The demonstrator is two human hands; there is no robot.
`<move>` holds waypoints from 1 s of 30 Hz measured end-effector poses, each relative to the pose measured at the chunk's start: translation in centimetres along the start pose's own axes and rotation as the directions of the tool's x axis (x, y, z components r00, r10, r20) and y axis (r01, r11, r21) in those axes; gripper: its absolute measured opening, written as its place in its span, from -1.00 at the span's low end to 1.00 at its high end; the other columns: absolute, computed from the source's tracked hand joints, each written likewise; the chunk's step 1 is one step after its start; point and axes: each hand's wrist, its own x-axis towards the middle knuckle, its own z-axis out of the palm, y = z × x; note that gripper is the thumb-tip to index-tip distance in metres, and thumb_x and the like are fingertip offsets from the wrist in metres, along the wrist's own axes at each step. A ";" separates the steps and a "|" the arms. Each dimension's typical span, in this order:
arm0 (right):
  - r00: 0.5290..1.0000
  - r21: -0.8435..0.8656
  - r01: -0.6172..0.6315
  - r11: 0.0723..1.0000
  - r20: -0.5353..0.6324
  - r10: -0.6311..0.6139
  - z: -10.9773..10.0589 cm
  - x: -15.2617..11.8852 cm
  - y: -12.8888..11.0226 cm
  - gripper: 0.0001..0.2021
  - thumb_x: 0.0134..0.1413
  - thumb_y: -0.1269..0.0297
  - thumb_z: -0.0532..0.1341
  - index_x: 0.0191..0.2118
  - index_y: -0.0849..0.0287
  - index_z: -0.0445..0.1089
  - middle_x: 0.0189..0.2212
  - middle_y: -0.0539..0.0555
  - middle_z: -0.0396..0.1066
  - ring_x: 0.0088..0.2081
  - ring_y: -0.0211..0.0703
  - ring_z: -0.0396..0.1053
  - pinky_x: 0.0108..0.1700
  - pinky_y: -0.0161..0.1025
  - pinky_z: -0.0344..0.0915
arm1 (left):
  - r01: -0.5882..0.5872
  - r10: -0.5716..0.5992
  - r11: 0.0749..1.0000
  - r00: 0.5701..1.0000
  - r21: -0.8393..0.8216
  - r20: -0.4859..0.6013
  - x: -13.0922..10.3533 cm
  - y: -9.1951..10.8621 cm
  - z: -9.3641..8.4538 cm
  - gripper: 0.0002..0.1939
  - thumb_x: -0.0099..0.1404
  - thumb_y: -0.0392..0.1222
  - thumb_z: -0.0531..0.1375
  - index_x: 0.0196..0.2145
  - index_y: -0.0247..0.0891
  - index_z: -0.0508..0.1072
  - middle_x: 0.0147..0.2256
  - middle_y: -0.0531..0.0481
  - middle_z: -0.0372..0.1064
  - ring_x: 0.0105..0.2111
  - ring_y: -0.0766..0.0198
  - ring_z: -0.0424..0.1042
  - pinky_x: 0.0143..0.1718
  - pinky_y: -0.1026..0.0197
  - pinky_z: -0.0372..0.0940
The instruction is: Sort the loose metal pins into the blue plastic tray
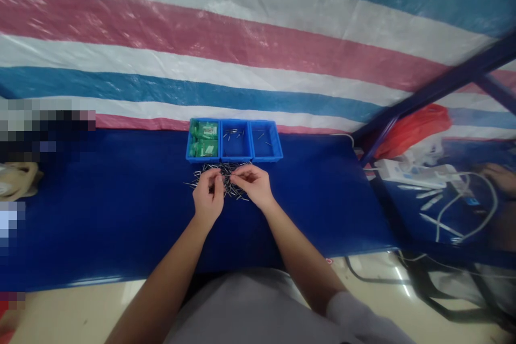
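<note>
A pile of thin dark metal pieces (233, 189) lies on the blue table, just in front of three joined blue bins. Over its left part is my left hand (209, 192), thumb and fingers pinched. My right hand (253, 184) is over the right part, also pinched, its fingertips close to those of the left. What either pinch holds is too small to make out. Green packets (206, 130) fill the left bin (203, 159). A few thin metal pieces lie in the middle bin (236, 156) and in the right bin (266, 154).
Behind the blue table (121, 199) hangs a striped sheet (242, 80). On the right are a dark metal frame (387, 134), a white power strip (415, 173), cables and a red bag (419, 126). Another person's hand (499, 177) shows at the right edge.
</note>
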 end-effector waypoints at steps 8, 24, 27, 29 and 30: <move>1.000 -0.046 -0.027 0.999 0.001 0.027 -0.4 0.2 0.6 -0.76 -0.17 0.18 0.48 -0.39 0.15 0.50 -0.49 -0.01 0.53 -0.46 -0.24 0.49 -0.33 -0.26 0.46 | -0.060 0.060 0.998 0.998 -0.018 -0.005 0.2 0.7 0.0 -0.78 0.34 -0.17 0.20 -0.07 -0.22 0.40 -0.16 -0.04 0.50 -0.42 0.41 0.51 -0.34 0.31 0.42; 0.997 -0.192 0.001 0.981 0.071 0.012 -0.2 -0.3 0.3 -0.80 -0.05 0.18 0.41 -0.27 0.14 0.57 -0.42 0.04 0.56 -0.44 -0.21 0.50 -0.34 -0.27 0.47 | -0.028 0.028 1.000 1.000 -0.007 -0.013 -0.1 -0.7 0.2 -0.80 0.34 -0.15 0.19 -0.10 -0.21 0.42 -0.32 0.05 0.48 -0.54 0.46 0.43 -0.42 0.34 0.39; 0.996 -0.178 0.012 0.984 0.090 0.004 -0.2 -0.3 0.5 -0.81 -0.04 0.21 0.41 -0.26 0.13 0.57 -0.41 0.04 0.56 -0.43 -0.22 0.50 -0.34 -0.28 0.46 | -0.024 0.023 1.000 1.000 0.014 0.003 -0.1 -0.7 0.1 -0.82 0.36 -0.14 0.16 -0.10 -0.20 0.43 -0.37 0.07 0.47 -0.56 0.46 0.40 -0.41 0.34 0.37; 0.995 -0.171 0.012 0.985 0.100 0.006 -0.1 -0.3 0.6 -0.81 -0.04 0.21 0.41 -0.26 0.12 0.57 -0.42 0.04 0.56 -0.43 -0.22 0.50 -0.35 -0.29 0.45 | -0.005 0.005 0.999 1.000 0.033 0.009 -0.1 -0.7 0.0 -0.81 0.38 -0.13 0.15 -0.09 -0.20 0.43 -0.40 0.08 0.46 -0.55 0.45 0.40 -0.42 0.34 0.36; 0.995 -0.167 0.008 0.986 0.103 0.009 -0.1 -0.3 0.6 -0.81 -0.05 0.21 0.41 -0.26 0.12 0.57 -0.42 0.03 0.56 -0.43 -0.22 0.50 -0.35 -0.28 0.45 | 0.007 -0.007 0.999 1.000 0.045 0.011 -0.1 -0.6 0.0 -0.80 0.38 -0.12 0.14 -0.09 -0.20 0.43 -0.42 0.09 0.45 -0.55 0.44 0.41 -0.42 0.34 0.35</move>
